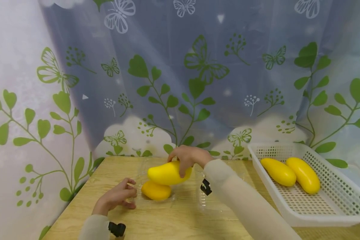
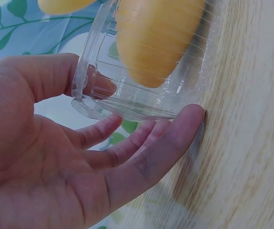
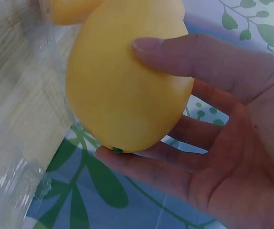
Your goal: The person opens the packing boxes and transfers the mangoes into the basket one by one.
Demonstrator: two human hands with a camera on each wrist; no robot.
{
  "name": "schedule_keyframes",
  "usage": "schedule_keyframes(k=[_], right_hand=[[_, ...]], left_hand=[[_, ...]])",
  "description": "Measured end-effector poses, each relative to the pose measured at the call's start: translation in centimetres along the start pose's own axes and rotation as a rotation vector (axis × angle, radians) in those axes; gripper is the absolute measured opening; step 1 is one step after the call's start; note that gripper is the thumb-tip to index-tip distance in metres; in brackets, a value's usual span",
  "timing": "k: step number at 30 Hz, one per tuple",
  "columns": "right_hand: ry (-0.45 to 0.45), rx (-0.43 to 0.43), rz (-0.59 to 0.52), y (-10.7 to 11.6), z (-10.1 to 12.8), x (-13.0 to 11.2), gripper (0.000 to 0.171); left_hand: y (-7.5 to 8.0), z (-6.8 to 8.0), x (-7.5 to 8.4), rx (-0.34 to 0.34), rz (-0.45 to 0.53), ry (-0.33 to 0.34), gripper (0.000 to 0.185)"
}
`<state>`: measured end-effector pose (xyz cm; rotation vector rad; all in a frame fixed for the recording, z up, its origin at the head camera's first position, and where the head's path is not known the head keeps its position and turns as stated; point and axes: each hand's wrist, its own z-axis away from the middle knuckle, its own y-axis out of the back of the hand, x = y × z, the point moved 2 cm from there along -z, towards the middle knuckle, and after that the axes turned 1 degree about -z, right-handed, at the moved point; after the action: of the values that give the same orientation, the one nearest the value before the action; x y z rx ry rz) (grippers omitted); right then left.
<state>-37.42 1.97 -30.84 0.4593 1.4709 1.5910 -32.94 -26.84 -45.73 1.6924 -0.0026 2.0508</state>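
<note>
A clear plastic container (image 1: 171, 199) sits on the wooden table (image 1: 156, 223) with one yellow mango (image 1: 156, 190) lying inside. My right hand (image 1: 180, 166) grips a second yellow mango (image 1: 166, 174) just above it, thumb on one side and fingers on the other. In the right wrist view my right hand (image 3: 127, 100) wraps the held mango (image 3: 122, 81). My left hand (image 1: 129, 195) holds the container's left corner; in the left wrist view my left hand (image 2: 146, 112) has its thumb on the container's wall (image 2: 127, 102) and its fingers along the base, with the mango (image 2: 156, 38) inside.
A white perforated basket (image 1: 300, 203) stands at the right of the table and holds two more yellow mangoes (image 1: 278, 171). The container's clear lid (image 1: 211, 203) lies open under my right forearm. A leaf-and-butterfly curtain (image 1: 198, 83) hangs behind the table.
</note>
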Motion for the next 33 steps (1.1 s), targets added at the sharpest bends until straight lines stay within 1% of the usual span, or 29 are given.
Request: schedule_keyframes(k=[8,15,20,33], right_hand=[[0.011,-0.028,-0.062,0.9,0.9,1.5,0.07],[0.004,-0.031,-0.033,1.3,1.9,2.5,0.07],[-0.012,-0.026,-0.028,1.5,2.5,3.1,0.072],[-0.045,-0.037,-0.041,2.0,3.6,4.4,0.071]], left_hand=[[0.0,0.0,0.0,0.005,-0.001,0.0,0.058],[0.0,0.1,0.1,-0.012,0.013,0.009,0.058],[0.1,0.1,0.0,-0.02,0.017,0.001,0.058],[0.0,-0.1,-0.1,-0.007,0.012,0.01,0.057]])
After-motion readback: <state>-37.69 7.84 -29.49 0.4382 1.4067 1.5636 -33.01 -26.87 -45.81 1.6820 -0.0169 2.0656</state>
